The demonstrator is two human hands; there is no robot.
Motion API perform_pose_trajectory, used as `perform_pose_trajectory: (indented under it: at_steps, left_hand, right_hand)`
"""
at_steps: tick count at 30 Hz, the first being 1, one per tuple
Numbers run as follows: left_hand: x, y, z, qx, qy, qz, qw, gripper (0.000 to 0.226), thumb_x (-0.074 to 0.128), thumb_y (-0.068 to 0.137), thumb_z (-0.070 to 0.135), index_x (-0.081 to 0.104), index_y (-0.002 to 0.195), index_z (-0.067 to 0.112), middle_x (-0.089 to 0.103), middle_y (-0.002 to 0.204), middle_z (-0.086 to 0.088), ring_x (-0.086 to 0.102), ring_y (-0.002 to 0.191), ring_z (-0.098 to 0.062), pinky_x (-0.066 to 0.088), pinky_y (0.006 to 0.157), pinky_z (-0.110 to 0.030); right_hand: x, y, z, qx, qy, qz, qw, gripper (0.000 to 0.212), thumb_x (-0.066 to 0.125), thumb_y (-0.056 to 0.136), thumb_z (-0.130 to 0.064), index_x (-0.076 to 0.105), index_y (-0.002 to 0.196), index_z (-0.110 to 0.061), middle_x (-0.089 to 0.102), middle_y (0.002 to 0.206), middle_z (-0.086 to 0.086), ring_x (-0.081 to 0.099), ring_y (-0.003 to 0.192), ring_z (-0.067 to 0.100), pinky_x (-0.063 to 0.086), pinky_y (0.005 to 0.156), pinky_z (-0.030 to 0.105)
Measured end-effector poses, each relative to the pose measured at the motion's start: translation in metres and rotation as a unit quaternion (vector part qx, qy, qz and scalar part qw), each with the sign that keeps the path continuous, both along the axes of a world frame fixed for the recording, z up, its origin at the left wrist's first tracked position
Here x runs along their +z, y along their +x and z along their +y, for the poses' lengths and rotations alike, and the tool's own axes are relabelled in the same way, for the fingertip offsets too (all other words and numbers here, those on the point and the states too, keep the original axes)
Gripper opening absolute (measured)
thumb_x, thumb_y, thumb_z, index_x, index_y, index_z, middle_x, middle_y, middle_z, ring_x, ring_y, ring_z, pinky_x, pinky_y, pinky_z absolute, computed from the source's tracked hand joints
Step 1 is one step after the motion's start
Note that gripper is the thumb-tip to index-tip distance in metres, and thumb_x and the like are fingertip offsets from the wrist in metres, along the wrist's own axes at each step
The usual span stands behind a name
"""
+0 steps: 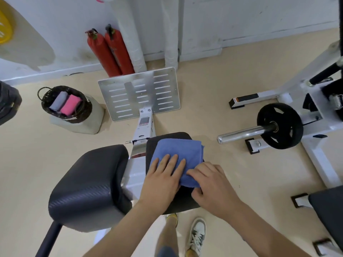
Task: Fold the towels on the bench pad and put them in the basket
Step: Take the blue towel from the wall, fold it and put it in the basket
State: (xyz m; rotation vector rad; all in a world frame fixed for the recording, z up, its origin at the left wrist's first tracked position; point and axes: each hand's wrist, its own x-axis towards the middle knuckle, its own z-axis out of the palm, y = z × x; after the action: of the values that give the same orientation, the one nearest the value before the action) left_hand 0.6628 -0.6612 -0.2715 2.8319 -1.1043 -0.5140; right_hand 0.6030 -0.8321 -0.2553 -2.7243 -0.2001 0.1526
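Observation:
A blue towel (181, 151), folded into a thick rectangle, lies on the small black bench pad (168, 138). My left hand (163, 179) presses flat on its near left part with straight fingers. My right hand (209, 184) grips the towel's near right edge, fingers curled over the fold. The dark wicker basket (81, 115) stands on a pale block at the left, holding a folded grey towel (59, 101) and a folded pink towel (70, 105).
A larger black pad (89, 186) sits left of the small one. A metal footplate (141, 93) rises behind, with two red fire extinguishers (109, 51) at the wall. A barbell with a black plate (278, 127) and a white rack stand at the right.

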Motion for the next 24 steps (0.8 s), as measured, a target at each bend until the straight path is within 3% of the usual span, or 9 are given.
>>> perform_pose_trajectory:
  at_steps: [3, 5, 7, 12, 14, 16, 18, 21, 24]
  left_hand:
    - [-0.004, 0.020, 0.021, -0.104, -0.060, -0.011, 0.993, 0.050, 0.043, 0.081, 0.029, 0.050, 0.130, 0.030, 0.061, 0.130, 0.004, 0.056, 0.122, -0.024, 0.041, 0.102, -0.050]
    - [-0.002, 0.033, 0.036, -0.156, -0.099, 0.017, 0.983, 0.050, 0.042, 0.082, 0.025, 0.048, 0.130, 0.037, 0.056, 0.135, 0.013, 0.042, 0.134, -0.020, 0.029, 0.109, -0.051]
    - [0.004, 0.043, 0.045, -0.146, -0.128, 0.067, 0.979, 0.054, 0.044, 0.080, 0.019, 0.052, 0.128, 0.043, 0.050, 0.138, 0.021, 0.025, 0.142, -0.014, 0.019, 0.112, -0.049]
    - [0.010, 0.048, 0.056, -0.061, -0.132, 0.124, 0.982, 0.055, 0.049, 0.071, 0.008, 0.066, 0.110, 0.044, 0.056, 0.133, 0.017, 0.022, 0.144, -0.013, 0.018, 0.112, -0.059]
    - [0.017, 0.049, 0.063, -0.043, -0.121, 0.059, 0.990, 0.054, 0.048, 0.066, 0.005, 0.071, 0.101, 0.040, 0.062, 0.127, 0.011, 0.036, 0.138, -0.019, 0.025, 0.110, -0.059]
    - [0.028, 0.037, 0.061, -0.007, -0.140, 0.007, 0.990, 0.046, 0.044, 0.067, 0.008, 0.074, 0.093, 0.031, 0.069, 0.116, 0.007, 0.054, 0.125, -0.022, 0.033, 0.107, -0.046]
    - [0.033, 0.008, 0.050, 0.030, -0.181, 0.007, 0.983, 0.039, 0.044, 0.076, 0.025, 0.071, 0.104, 0.022, 0.068, 0.116, 0.004, 0.060, 0.117, -0.019, 0.037, 0.105, -0.027]
    - [0.012, -0.036, 0.028, 0.023, -0.059, 0.011, 0.998, 0.079, 0.056, 0.072, 0.059, 0.047, 0.137, 0.014, 0.049, 0.143, -0.002, 0.046, 0.132, -0.019, 0.034, 0.109, -0.038]
    - [-0.009, -0.040, 0.024, 0.061, -0.046, -0.043, 0.996, 0.060, 0.050, 0.084, 0.036, 0.043, 0.137, 0.009, 0.046, 0.144, -0.009, 0.047, 0.131, -0.024, 0.026, 0.114, -0.041]
  right_hand:
    - [-0.001, -0.003, -0.004, 0.032, -0.034, -0.011, 0.999, 0.061, 0.063, 0.067, -0.034, 0.047, 0.126, -0.028, 0.048, 0.121, -0.001, 0.048, 0.118, 0.021, 0.034, 0.098, 0.037]
    - [-0.005, 0.001, -0.007, 0.079, -0.078, 0.007, 0.994, 0.082, 0.070, 0.064, -0.037, 0.036, 0.139, -0.032, 0.039, 0.143, 0.006, 0.036, 0.135, 0.025, 0.027, 0.107, 0.048]
    - [-0.011, 0.005, -0.007, 0.118, -0.112, 0.012, 0.987, 0.088, 0.074, 0.066, -0.033, 0.032, 0.143, -0.031, 0.037, 0.149, 0.006, 0.035, 0.138, 0.024, 0.029, 0.106, 0.054]
    - [-0.027, 0.004, -0.009, 0.140, -0.098, -0.126, 0.977, 0.032, 0.051, 0.089, -0.014, 0.057, 0.120, -0.018, 0.060, 0.128, 0.003, 0.056, 0.120, 0.020, 0.035, 0.101, 0.038]
    - [-0.027, 0.002, -0.008, 0.144, -0.083, -0.154, 0.974, 0.030, 0.049, 0.089, -0.012, 0.061, 0.116, -0.016, 0.063, 0.125, 0.003, 0.059, 0.116, 0.021, 0.044, 0.096, 0.034]
    - [-0.027, 0.000, -0.006, 0.149, -0.084, -0.164, 0.972, 0.030, 0.050, 0.089, -0.012, 0.063, 0.115, -0.015, 0.065, 0.122, 0.003, 0.061, 0.113, 0.020, 0.048, 0.091, 0.033]
    - [-0.026, 0.001, -0.005, 0.148, -0.095, -0.173, 0.969, 0.030, 0.049, 0.089, -0.014, 0.065, 0.114, -0.014, 0.067, 0.119, 0.003, 0.063, 0.107, 0.019, 0.047, 0.088, 0.033]
    - [-0.023, 0.003, 0.001, 0.133, -0.095, -0.196, 0.967, 0.026, 0.049, 0.089, -0.013, 0.067, 0.106, -0.013, 0.070, 0.104, 0.002, 0.064, 0.090, 0.019, 0.046, 0.085, 0.034]
    - [-0.018, 0.005, 0.007, 0.120, -0.083, -0.208, 0.967, 0.020, 0.050, 0.083, -0.010, 0.068, 0.091, -0.013, 0.066, 0.085, 0.001, 0.061, 0.075, 0.021, 0.047, 0.081, 0.034]
